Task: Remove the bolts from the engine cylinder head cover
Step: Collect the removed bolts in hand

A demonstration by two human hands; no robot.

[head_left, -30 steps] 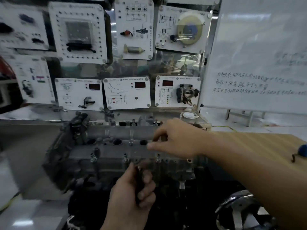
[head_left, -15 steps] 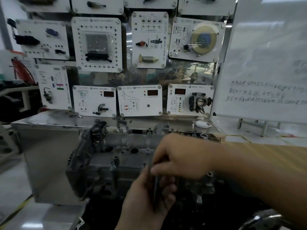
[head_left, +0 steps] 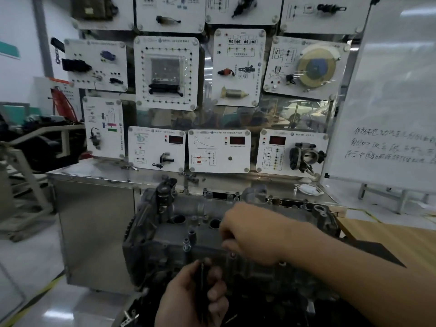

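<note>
We lean over the grey cylinder head cover, seated atop the dark engine directly before us. Our right hand reaches across the cover's middle, its fingers curled down against the metal; the tips are blurred, so we cannot tell whether they pinch anything. Our left hand hangs just in front of the cover's near edge, wrapped tight round a dark slim tool held upright. One bolt stands raised at the cover's near edge, left of the right hand; a second bolt shows just beneath that hand's fingertips; more bolts line the cover's far edge. Two round wells open in the cover's top, the nearer one just beside the right hand's knuckles. Behind the cover a steel cabinet carries white training panels, one of them bearing a throttle body. To the cover's right stand a handwritten whiteboard and a wooden tabletop.
</note>
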